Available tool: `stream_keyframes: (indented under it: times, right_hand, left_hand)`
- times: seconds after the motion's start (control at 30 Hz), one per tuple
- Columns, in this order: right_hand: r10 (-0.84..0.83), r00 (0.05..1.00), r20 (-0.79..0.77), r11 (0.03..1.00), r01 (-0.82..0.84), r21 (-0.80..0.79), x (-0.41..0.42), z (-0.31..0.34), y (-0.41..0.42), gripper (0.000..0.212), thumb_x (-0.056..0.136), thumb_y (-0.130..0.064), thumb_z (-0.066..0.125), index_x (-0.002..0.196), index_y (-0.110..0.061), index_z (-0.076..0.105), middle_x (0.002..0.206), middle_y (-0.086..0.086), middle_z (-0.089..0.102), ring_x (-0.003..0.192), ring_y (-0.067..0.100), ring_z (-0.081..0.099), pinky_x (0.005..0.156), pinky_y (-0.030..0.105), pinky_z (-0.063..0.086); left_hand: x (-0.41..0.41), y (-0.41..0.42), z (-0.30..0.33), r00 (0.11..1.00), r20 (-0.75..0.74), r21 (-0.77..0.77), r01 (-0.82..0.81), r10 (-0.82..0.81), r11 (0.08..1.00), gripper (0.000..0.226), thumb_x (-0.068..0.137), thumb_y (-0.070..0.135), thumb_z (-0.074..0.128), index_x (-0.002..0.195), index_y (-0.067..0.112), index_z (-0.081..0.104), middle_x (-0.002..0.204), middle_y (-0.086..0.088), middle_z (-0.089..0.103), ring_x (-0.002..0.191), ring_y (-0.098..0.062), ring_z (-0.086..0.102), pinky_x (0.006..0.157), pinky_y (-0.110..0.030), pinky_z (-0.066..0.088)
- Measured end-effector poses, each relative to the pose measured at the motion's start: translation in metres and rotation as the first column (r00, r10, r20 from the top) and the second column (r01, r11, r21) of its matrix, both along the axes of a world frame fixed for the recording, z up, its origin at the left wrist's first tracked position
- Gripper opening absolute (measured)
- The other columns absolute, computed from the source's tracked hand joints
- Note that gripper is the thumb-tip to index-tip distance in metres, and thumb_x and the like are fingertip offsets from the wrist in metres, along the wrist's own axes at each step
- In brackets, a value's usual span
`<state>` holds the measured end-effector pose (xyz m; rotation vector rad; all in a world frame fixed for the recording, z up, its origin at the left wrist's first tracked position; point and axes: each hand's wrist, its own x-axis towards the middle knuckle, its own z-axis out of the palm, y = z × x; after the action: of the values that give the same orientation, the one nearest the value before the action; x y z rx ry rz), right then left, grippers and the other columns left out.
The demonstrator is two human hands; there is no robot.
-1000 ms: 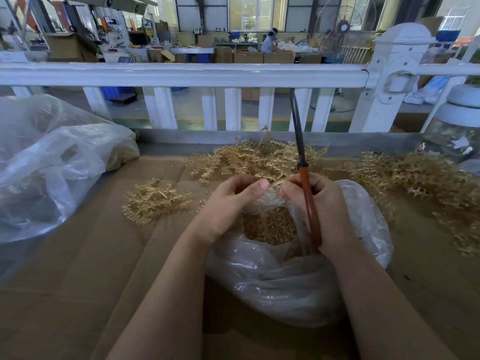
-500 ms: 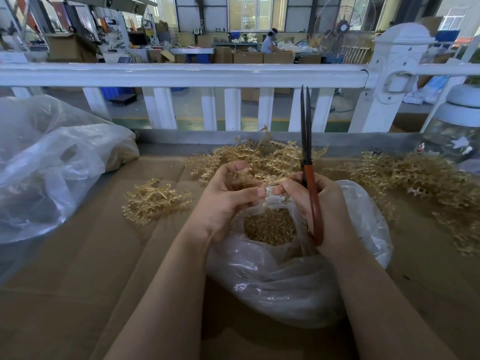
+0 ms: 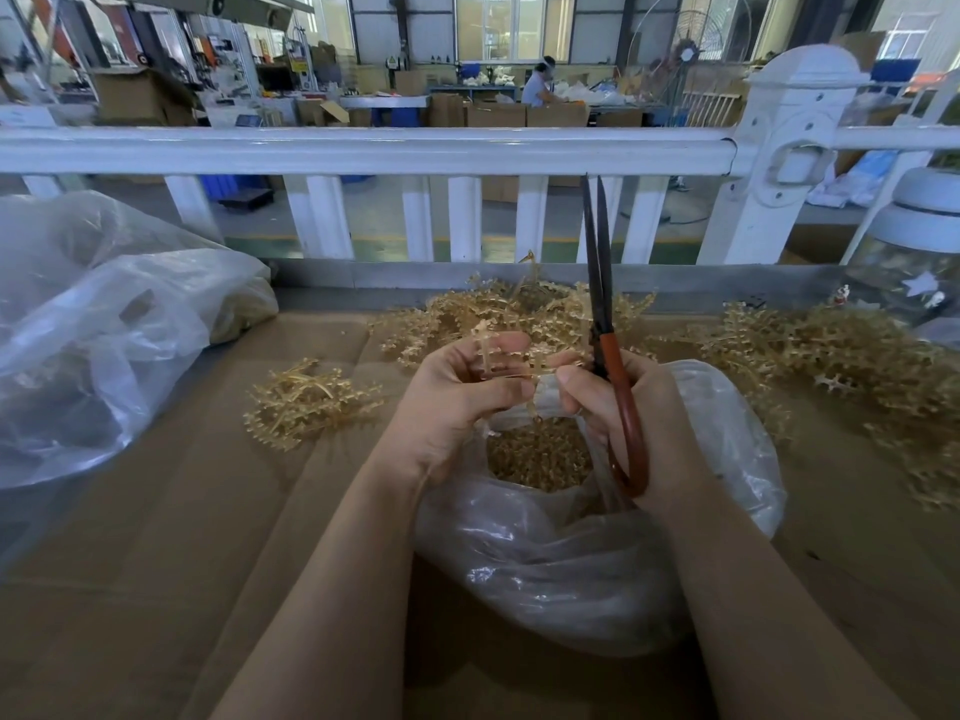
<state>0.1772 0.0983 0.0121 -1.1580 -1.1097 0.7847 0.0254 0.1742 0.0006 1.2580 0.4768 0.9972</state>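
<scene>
My left hand (image 3: 457,402) pinches a thin golden plastic sprig (image 3: 491,350) above the mouth of a clear plastic bag (image 3: 597,563) that holds small golden pieces (image 3: 537,454). My right hand (image 3: 639,423) grips a pair of scissors (image 3: 610,366) with red-brown handles, its dark blades pointing straight up and slightly parted. The right hand's fingertips also touch the sprig and the bag's rim. Both hands meet over the bag's opening.
Heaps of golden sprigs lie behind the hands (image 3: 519,314), to the right (image 3: 841,366) and a small bunch at the left (image 3: 306,402). A large clear bag (image 3: 104,324) fills the left side. A white railing (image 3: 363,148) borders the cardboard-covered table (image 3: 182,537). A jar (image 3: 914,262) stands far right.
The scissors swung upright and their blades parted a little. My left hand lifted slightly and now holds the sprig higher over the bag.
</scene>
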Motion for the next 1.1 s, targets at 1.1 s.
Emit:
stream_keyframes:
  times: [1.1]
  right_hand:
    - [-0.035,0.989,-0.141,0.999,0.039,0.028,0.0028,-0.0014,0.0023,0.014,0.091,-0.009,0.070,0.079,-0.016,0.069,0.066,0.006,0.066,0.044,0.000,0.053,0.046,0.007,0.041]
  left_hand:
    - [0.0013,-0.0086,0.0047,0.999,0.029,-0.006,-0.033,0.033,0.999,0.024,0.069,0.007,0.074,0.092,0.011,0.075,0.075,-0.004,0.074,0.060,-0.011,0.067,0.059,-0.023,0.054]
